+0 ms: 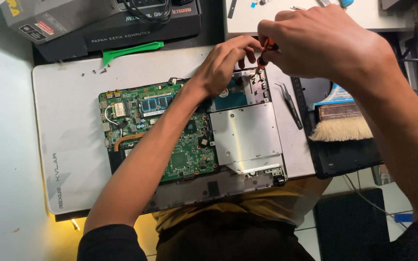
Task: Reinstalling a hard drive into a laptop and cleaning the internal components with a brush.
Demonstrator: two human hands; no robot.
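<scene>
Nearest the person, the opened laptop lies on a pale mat, its front edge overhanging the surface toward the lap. A green board fills its left half and a silver drive its right. The mat has bare room to the left of the laptop, while to the right the space is tight: tweezers lie just beside the laptop's right edge, and a brush rests on a dark tray past them. Farther up, the left hand presses on the laptop's far edge, fingers curled down by the bracket. The right hand holds an orange screwdriver, fingers pinched round its handle, tip on the bracket. A green pry tool and dark boxes crowd the far edge.
</scene>
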